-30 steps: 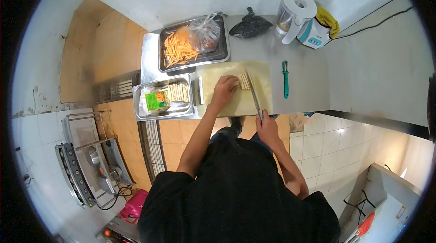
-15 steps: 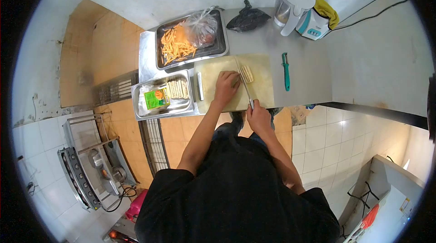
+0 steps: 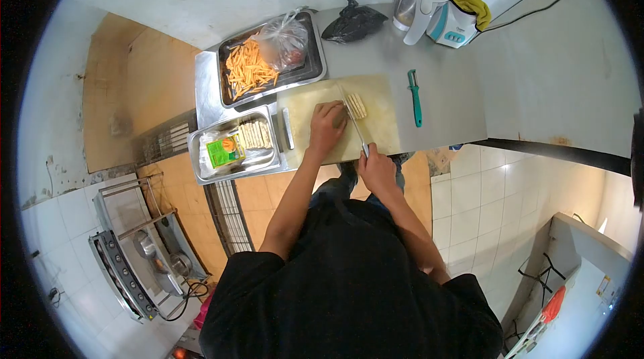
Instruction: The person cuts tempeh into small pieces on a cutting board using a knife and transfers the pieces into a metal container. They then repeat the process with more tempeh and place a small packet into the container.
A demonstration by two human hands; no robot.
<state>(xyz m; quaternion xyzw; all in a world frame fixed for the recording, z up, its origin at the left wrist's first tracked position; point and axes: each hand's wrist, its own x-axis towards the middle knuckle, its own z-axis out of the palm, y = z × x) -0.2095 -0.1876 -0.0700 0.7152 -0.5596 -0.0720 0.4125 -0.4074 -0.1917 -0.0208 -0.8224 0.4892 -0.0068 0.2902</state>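
My right hand [image 3: 377, 170] is wrapped round the handle of a kitchen knife [image 3: 355, 124], its blade pointing away from me across a pale yellow cutting board [image 3: 380, 131]. Close on the blade's left side, my left hand [image 3: 327, 128] lies with fingers curled down on the board; whatever is under them is hidden. Pale tempeh-like slices [image 3: 357, 106] sit in a row right of the blade. More slices [image 3: 254, 135] stand in a steel tray [image 3: 276, 156] at the left, beside a green-and-orange packet [image 3: 225, 151]. A white-edged strip [image 3: 288, 128] lies at the board's left edge.
A dark baking tray [image 3: 228, 99] at the back left bears orange strips [image 3: 251, 72] and a clear plastic bag [image 3: 288, 40]. Behind the board is a black bag [image 3: 353, 22]. A green-handled peeler [image 3: 415, 99] lies to the right, with a blender jug [image 3: 419, 0] and its base [image 3: 456, 24] beyond.
The whole view has shifted slightly, with counter items appearing a little further left. Both hands keep their places at the board, and the knife stays between the left fingers and the slices.
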